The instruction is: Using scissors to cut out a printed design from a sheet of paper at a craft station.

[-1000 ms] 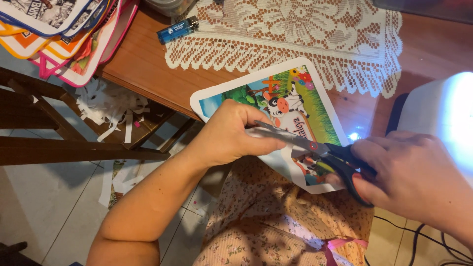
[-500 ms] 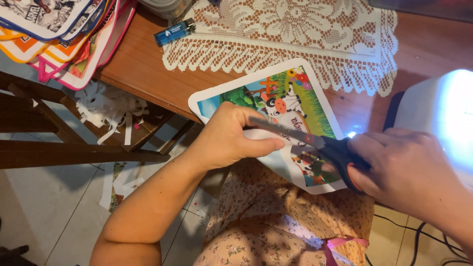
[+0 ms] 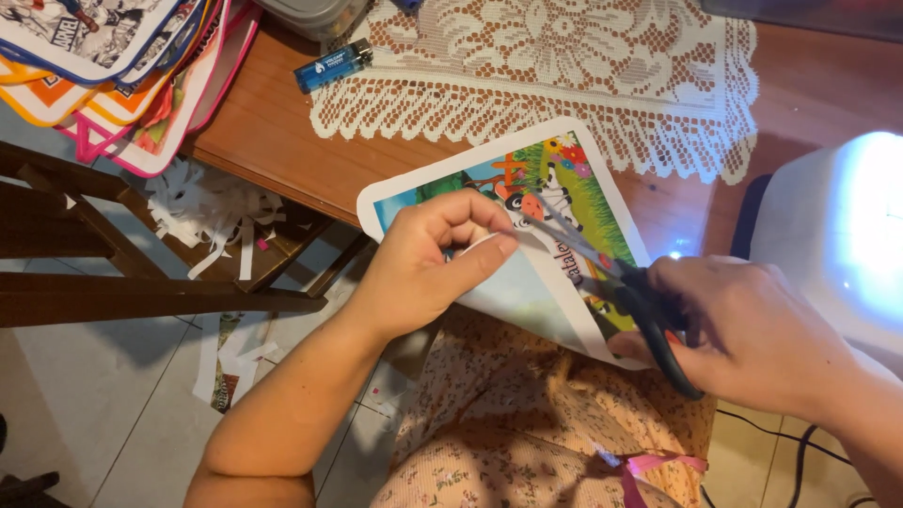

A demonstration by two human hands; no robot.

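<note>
A colourful printed sheet with a cartoon farm picture and a white border lies half over the edge of the wooden table. My left hand pinches its near white edge between thumb and fingers. My right hand grips black-handled scissors. Their blades point up and left across the picture, towards my left fingertips, and cut into the sheet.
A white lace cloth covers the table behind the sheet, with a blue lighter at its left. A stack of colourful printed sheets overhangs the table's left corner. Paper scraps lie on a wooden chair and the tiled floor. A bright white lamp glows at right.
The scissors have slid further up and left along the sheet, closer to my left hand. My left hand keeps its pinch on the edge.
</note>
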